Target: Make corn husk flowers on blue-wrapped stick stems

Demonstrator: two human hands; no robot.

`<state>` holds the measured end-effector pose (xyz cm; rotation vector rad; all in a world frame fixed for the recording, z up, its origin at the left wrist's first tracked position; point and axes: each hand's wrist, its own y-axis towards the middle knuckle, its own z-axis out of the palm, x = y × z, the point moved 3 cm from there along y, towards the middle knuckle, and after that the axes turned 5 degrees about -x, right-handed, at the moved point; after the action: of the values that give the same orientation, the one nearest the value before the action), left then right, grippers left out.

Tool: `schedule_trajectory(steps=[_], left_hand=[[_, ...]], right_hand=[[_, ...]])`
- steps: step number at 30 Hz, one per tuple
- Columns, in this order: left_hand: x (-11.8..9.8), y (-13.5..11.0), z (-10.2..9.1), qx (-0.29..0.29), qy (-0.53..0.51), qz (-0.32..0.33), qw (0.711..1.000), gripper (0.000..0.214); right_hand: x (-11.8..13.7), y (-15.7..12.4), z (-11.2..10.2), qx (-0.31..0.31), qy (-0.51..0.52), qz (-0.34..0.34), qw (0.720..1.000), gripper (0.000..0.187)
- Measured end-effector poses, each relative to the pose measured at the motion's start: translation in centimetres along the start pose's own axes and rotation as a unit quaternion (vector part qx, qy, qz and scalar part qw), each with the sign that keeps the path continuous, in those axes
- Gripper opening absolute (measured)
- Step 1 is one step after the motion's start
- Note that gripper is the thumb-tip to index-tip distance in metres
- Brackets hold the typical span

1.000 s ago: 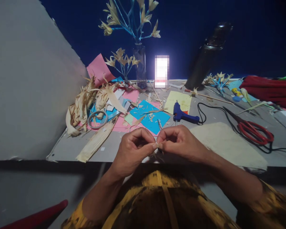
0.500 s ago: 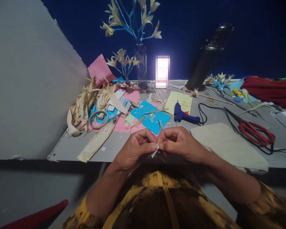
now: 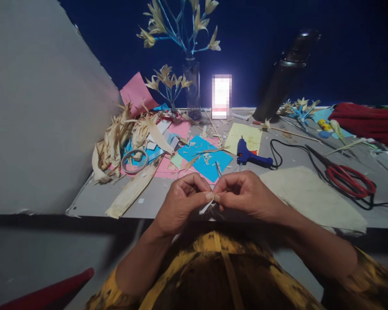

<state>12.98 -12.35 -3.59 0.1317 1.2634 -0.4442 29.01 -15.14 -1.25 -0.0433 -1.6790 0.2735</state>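
My left hand and my right hand meet fingertip to fingertip above the near edge of the grey table. Both are closed in a pinch on a small pale strip of dried husk, which hangs down a little between the thumbs. The rest of the piece is hidden behind my fingers. Just beyond the hands lies a blue sheet of paper strewn with husk scraps.
A blue glue gun with a black cord lies past my right hand, red-handled scissors further right. A tape roll and husk pile sit left. A vase of husk flowers, dark bottle and grey board stand behind.
The pale strip between my fingertips has been drawn further out and now hangs lower. Both hands stay in nearly the same place.
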Motion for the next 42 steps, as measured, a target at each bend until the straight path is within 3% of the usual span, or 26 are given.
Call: schedule_trajectory(steps=[18,22,28,37,42], left_hand=[[0.4,-0.1,-0.1,0.018,-0.022,-0.002,1.0,0.024],[1.0,0.0,0.1,0.025,-0.07,-0.055,0.996,0.03],[2.3,0.2,0.9,0.073,-0.197,-0.157,0.965,0.037],[3.7,0.5,0.8,0.072,-0.256,-0.162,0.95,0.037],[3.1,0.5,0.8,0.087,-0.242,-0.142,0.956,0.033]], right_hand=[[0.4,-0.1,0.1,-0.009,-0.058,-0.036,0.998,0.018],[0.3,0.0,0.3,-0.017,-0.07,-0.044,0.996,0.013],[0.1,0.3,0.7,-0.022,-0.037,-0.048,0.998,0.01],[0.0,0.6,0.7,-0.014,-0.012,-0.031,0.999,0.01],[0.0,0.2,0.5,0.017,0.009,-0.007,1.0,0.008]])
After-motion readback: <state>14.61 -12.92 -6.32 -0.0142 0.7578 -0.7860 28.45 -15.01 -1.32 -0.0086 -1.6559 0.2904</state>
